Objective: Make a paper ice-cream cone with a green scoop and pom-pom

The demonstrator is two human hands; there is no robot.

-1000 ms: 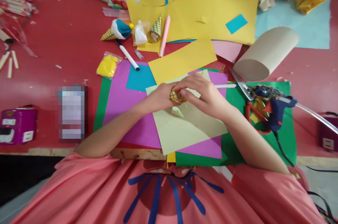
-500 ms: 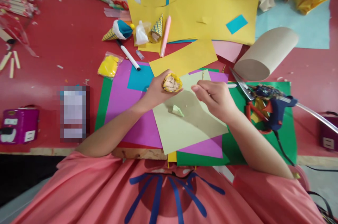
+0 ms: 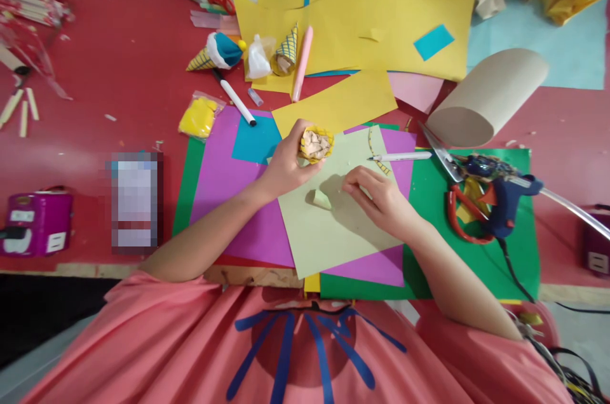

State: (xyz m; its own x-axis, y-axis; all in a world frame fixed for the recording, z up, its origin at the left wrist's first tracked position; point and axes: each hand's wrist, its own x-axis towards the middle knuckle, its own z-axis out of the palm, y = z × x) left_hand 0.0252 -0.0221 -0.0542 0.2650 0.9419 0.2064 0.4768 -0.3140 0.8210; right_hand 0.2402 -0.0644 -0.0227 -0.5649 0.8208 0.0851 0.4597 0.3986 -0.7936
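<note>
- The left hand [image 3: 287, 162] holds a small yellow paper cone with dark crossed lines [image 3: 332, 139], fingers and thumb wrapped round it, its mouth turned up toward the head camera.
- That cone is above the far part of a pale green paper sheet [image 3: 345, 232], in the middle of the scene.
- The right hand [image 3: 379, 197] is apart from it, to the right and a little nearer, thumb and fingertips drawn narrowly together; whether they pinch anything small, I cannot tell.
- Done, as far as shows: the cone is formed, and crumpled beige paper [image 3: 316, 144] fills its mouth.
- Left, by my judgement: the mouth has no covering, whereas a yellow lined cone with a white and blue top [image 3: 216, 51] lies at the far left, looking complete. A yellow cone with blue lines [image 3: 287, 51] beside it has no top either.
- Against half a second ago, the right hand has come nearer and lower, and the white pen [image 3: 403, 157], then largely hidden, lies in plain sight.
- A second ago the right hand's fingers were at the cone's mouth; now they are clear of it.
- The small folded pale green scrap [image 3: 322, 200] stays on the sheet.
</note>
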